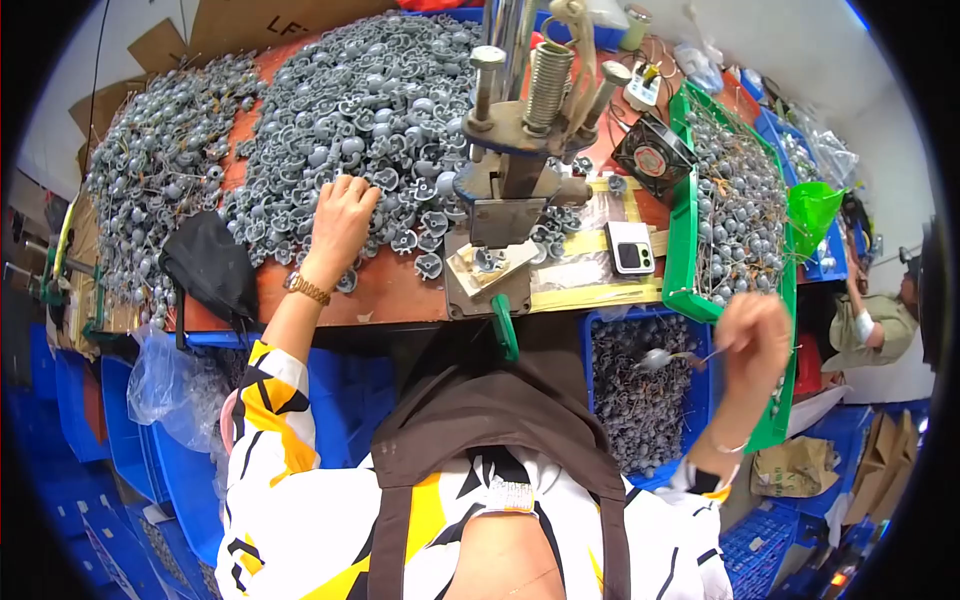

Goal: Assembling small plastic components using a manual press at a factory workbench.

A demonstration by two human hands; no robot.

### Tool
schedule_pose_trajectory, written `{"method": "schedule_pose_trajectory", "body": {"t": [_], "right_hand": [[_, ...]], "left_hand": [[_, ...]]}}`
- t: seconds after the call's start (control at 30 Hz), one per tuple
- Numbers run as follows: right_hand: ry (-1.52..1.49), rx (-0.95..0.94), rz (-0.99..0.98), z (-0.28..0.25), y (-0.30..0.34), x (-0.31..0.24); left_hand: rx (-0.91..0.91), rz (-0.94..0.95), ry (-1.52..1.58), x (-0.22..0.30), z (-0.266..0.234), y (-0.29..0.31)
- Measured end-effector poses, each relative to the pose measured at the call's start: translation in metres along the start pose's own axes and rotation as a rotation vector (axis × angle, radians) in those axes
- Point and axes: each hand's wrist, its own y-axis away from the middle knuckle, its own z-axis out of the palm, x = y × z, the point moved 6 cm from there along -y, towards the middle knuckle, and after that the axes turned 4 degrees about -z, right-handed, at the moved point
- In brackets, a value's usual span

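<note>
My right hand (pixel 755 328) pinches a grey piece (pixel 655 359) by its wire (pixel 709 355), likely keeping it free above the blue bin (pixel 703 395) by the counter's (pixel 395 297) front edge, while my left hand (pixel 345 215), on the heaped parts (pixel 340 110), grips what, if anything, I cannot tell.

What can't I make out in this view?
Head view:
- Left hand: whether it grips anything; its own back hides the fingertips.
- Right hand and the grey ball it holds: fine detail, blurred.
- Press: its top, cut off by the upper edge.
- Blue bin: its floor, hidden by grey parts.
</note>
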Motion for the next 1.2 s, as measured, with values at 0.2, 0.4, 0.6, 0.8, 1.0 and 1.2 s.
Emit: {"method": "schedule_pose_trajectory", "body": {"t": [0.2,0.4,0.6,0.8,1.0,1.2], "right_hand": [[0.226,-0.045,0.422,0.057,0.033,0.052],[0.478,-0.128,0.182,0.098,0.02,0.099],[0.581,-0.148,0.017,0.119,0.014,0.103],[0.637,-0.14,-0.008,0.121,0.011,0.106],[0.746,-0.11,-0.061,0.12,0.01,0.107],[0.666,-0.186,-0.072,0.129,0.013,0.1]], "left_hand": [[0.449,-0.205,0.609,0.029,-0.047,0.037],[0.074,-0.546,1.77,0.106,-0.024,0.072],[0.02,-0.469,1.8,0.127,-0.03,0.071],[0.093,-0.528,1.828,0.125,-0.031,0.068],[0.091,-0.396,1.832,0.126,-0.038,0.066],[0.006,-0.422,1.963,0.136,-0.036,0.068]]}}
